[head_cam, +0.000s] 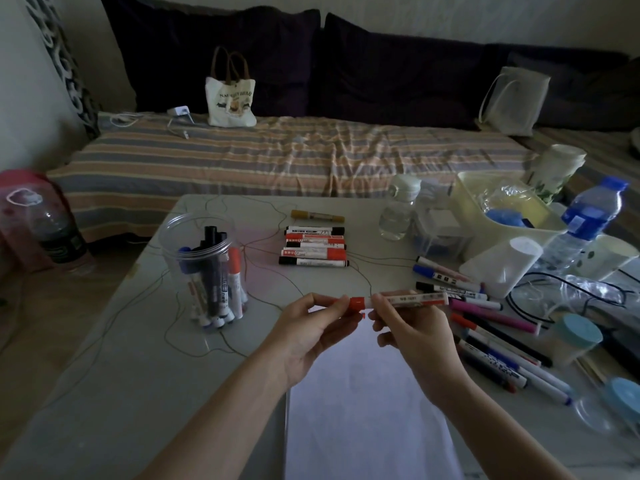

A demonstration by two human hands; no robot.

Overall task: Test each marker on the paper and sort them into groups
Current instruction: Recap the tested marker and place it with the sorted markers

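Over the white paper (367,403) I hold a red marker (412,298) level with both hands. My right hand (412,327) grips its white barrel. My left hand (311,323) pinches the red cap (356,303) at the marker's left end. A row of red and black markers (315,245) lies side by side at the table's middle, with a yellow marker (317,215) behind them. A loose pile of thin markers (491,327) lies to the right of the paper. A clear plastic jar (207,268) at the left holds several markers standing upright.
A cream bin (502,209), a water bottle (588,220), a small clear bottle (398,209), a white cup (502,268) and blue-lidded jars (575,337) crowd the table's right side. Black cables (554,292) lie there too. A striped sofa bed (277,157) with a tote bag (231,95) stands behind.
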